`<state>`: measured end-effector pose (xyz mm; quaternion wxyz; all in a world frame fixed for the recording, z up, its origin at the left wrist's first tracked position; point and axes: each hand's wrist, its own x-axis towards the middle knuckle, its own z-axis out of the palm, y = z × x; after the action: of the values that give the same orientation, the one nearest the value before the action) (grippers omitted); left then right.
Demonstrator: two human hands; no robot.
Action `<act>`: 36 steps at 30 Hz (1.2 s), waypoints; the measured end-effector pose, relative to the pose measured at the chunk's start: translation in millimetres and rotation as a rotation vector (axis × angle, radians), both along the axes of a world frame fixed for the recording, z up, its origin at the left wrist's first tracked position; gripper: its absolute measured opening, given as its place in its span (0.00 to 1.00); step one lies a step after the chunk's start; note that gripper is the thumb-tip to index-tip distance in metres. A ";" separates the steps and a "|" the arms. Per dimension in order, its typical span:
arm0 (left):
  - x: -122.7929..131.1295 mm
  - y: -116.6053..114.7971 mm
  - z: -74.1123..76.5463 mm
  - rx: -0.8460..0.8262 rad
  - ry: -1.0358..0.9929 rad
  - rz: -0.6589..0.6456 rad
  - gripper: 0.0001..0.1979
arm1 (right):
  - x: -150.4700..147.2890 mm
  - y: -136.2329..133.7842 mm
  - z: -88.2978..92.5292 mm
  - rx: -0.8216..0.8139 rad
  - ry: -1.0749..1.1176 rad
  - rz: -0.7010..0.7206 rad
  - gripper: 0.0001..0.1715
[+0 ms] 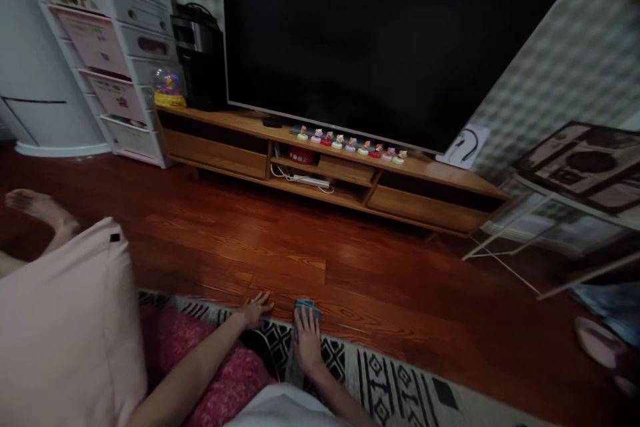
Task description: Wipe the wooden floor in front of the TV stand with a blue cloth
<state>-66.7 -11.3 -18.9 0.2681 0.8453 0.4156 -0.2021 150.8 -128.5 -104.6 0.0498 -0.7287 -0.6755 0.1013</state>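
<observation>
My right hand lies flat with its fingers stretched, its fingertips on a small blue stack that looks like cards or cloth, at the edge of the patterned rug. To its left, my left hand rests palm down with fingers spread and nothing in it, near where the rug meets the wooden floor. The part of the blue stack under my right hand is hidden.
A pink cushion stands at the left, with a bare foot beyond it. Ahead is a low wooden cabinet with small figurines and a large television. A folding table stands at the right.
</observation>
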 end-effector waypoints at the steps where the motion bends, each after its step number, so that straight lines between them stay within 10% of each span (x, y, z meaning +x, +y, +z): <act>1: 0.1 -0.2 1.0 0.002 0.010 -0.006 0.42 | -6.4 3.5 2.8 0.004 0.021 0.022 0.34; 10: -1.2 1.1 -2.5 0.030 -0.009 -0.015 0.43 | 81.4 84.0 83.1 -0.155 -0.118 -0.291 0.34; 15: 0.7 -0.3 -0.1 0.011 0.009 -0.007 0.43 | 108.4 48.4 66.7 -0.186 -0.216 -0.392 0.34; 21: -1.3 -0.8 -2.8 0.002 0.005 0.000 0.43 | 30.2 -2.1 15.7 -0.123 -0.046 -0.088 0.35; 25: -2.2 -0.6 -3.5 0.014 0.003 0.009 0.43 | 2.1 17.2 22.1 -0.072 0.026 0.031 0.35; 31: -1.1 -0.5 0.9 0.014 0.025 0.017 0.41 | 83.0 62.4 71.7 -0.151 -0.116 -0.254 0.35; 36: -2.2 2.4 -8.6 0.008 -0.003 0.016 0.42 | 130.4 41.5 69.8 -0.194 -0.230 -0.461 0.35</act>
<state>-68.9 -8.9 -27.5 0.2667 0.8433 0.4230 -0.1971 281.1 -87.0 -34.8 -0.0754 -0.8712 -0.4802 0.0682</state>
